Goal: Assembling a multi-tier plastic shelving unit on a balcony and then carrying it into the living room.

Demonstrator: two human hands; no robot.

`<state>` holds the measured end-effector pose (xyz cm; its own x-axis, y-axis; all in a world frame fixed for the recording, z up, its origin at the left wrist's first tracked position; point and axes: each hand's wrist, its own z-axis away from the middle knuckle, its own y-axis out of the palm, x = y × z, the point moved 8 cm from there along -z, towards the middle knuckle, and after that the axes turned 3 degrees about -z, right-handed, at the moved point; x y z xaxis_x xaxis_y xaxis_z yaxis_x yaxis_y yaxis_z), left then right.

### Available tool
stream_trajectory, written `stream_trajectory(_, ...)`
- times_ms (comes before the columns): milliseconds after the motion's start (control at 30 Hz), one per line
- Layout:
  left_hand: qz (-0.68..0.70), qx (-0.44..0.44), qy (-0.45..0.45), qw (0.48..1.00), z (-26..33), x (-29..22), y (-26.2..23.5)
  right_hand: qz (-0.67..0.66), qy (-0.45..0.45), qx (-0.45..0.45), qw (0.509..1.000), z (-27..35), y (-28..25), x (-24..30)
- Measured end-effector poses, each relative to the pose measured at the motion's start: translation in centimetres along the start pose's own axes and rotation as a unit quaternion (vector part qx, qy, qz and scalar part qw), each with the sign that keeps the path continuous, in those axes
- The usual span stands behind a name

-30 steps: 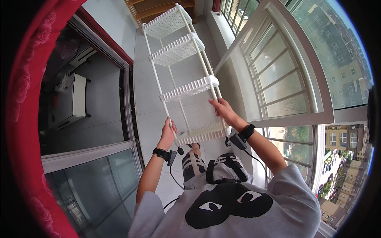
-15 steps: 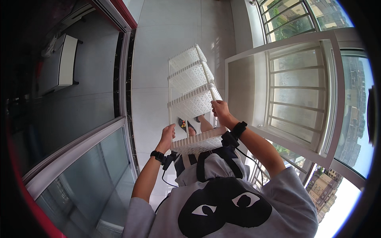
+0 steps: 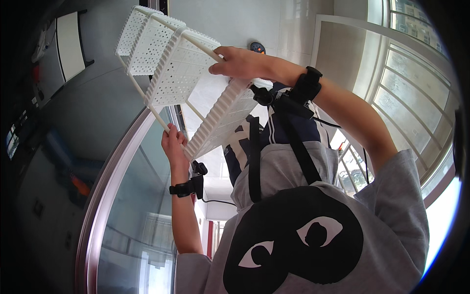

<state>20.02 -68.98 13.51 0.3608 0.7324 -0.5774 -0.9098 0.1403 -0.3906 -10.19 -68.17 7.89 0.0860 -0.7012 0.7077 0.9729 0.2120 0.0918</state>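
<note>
A white plastic tiered shelf rack (image 3: 178,73) with perforated basket shelves lies tilted in front of me, its far end pointing up and left. My right hand (image 3: 240,62) is closed round one of its pale poles, near the shelf closest to my body. On the opposite side my left hand (image 3: 175,139) grips the other pole, just beside the corner of that same nearest shelf. Both wrists carry black straps with small devices and cables.
At left a glass sliding door with a metal frame (image 3: 115,161) borders a darker room, where a white table-like piece (image 3: 68,46) stands. A white-framed open window (image 3: 382,32) with bars is on the right. A dark clog (image 3: 257,47) shows on the tiled floor.
The rack has swung left, its far end now over the doorway toward the darker room. Both hands have moved left and up with it, keeping their grip, and my view has turned.
</note>
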Motion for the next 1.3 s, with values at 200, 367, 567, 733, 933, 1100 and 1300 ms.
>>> stream_trajectory(200, 0.005, -0.028, -0.031, 0.999, -1.3, -0.7, -0.4, 0.029, -0.01, -0.057, 0.998, -1.9, -0.3, 0.2)
stream_trajectory(367, 0.099, 0.001, -0.049, 0.994, -2.3, -1.1, -1.5, 0.069, -0.003, -0.049, 0.996, -1.5, -0.3, 5.8)
stream_trajectory(567, 0.165, -0.039, -0.043, 0.985, -2.8, 0.2, -3.6, 0.0, 0.0, -0.068, 0.998, -3.7, 0.6, 8.8)
stream_trajectory(733, 0.247, -0.094, -0.052, 0.963, -2.7, -0.2, -5.7, 0.047, -0.006, -0.009, 0.999, -6.4, 2.8, 14.9)
stream_trajectory(933, 0.334, -0.177, -0.001, 0.926, -2.3, -2.8, -9.6, 0.068, -0.186, 0.051, 0.979, -11.0, 6.7, 24.6)
stream_trajectory(1100, 0.351, -0.244, 0.037, 0.903, -2.1, -7.6, -11.9, 0.21, -0.225, 0.165, 0.937, -11.3, 9.0, 34.7)
stream_trajectory(1300, 0.399, -0.385, 0.11, 0.825, -4.3, -19.9, -21.0, 0.247, -0.323, 0.272, 0.872, -14.9, 15.7, 55.2)
